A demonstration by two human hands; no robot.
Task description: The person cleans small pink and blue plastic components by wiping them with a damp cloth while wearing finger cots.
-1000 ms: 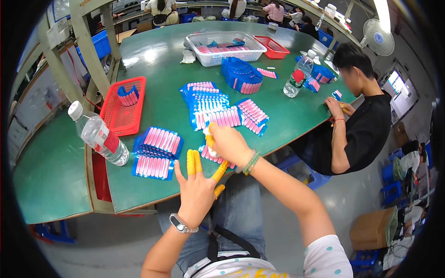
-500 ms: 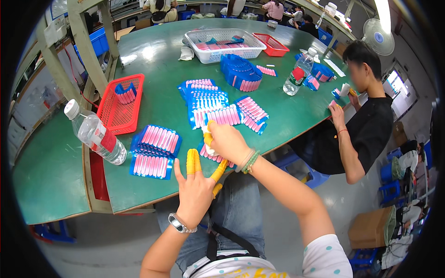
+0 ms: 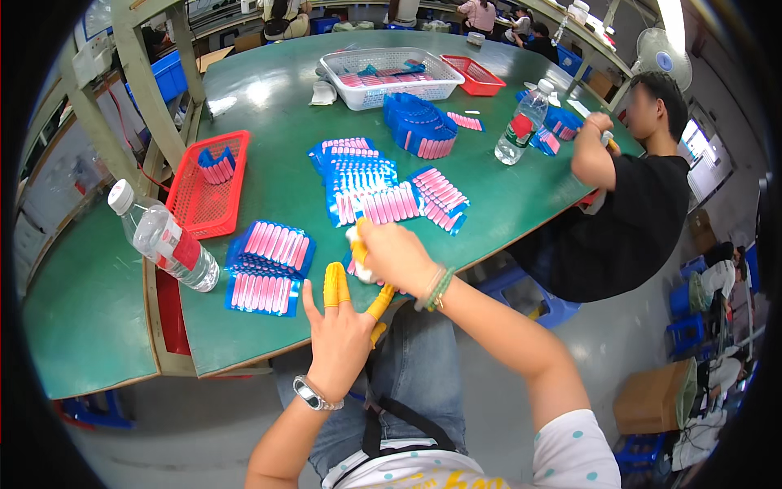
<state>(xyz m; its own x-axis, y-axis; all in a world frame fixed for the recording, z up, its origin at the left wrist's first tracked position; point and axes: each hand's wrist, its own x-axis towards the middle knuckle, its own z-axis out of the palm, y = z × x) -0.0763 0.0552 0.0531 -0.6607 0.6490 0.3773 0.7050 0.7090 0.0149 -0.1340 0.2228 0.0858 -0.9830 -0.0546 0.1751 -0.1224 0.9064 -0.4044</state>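
Note:
My right hand (image 3: 401,259), with a yellow finger cot on it, closes around a crumpled white cloth (image 3: 364,271). It presses the cloth down over a blue-and-pink strip at the table's near edge, mostly hidden beneath the hand. Beside it, my left hand (image 3: 339,342) has its fingers spread, several in yellow finger cots; the thumb side reaches toward the covered strip. Left of that hand lies a folded blue strip with pink oblong pieces (image 3: 262,293). Beyond my right hand are a pile of such strips (image 3: 362,181) and a smaller folded one (image 3: 442,198).
Red baskets (image 3: 235,191) and a white basket (image 3: 346,96) stand on the green table (image 3: 281,163), with a coiled blue strip (image 3: 419,122). Water bottles (image 3: 167,240) stand left and right (image 3: 521,130). A co-worker in black (image 3: 627,220) sits at right.
My right hand and the cloth have shifted slightly left along the strip. My left hand stays nearly in place. The co-worker's arm has risen and the body has turned.

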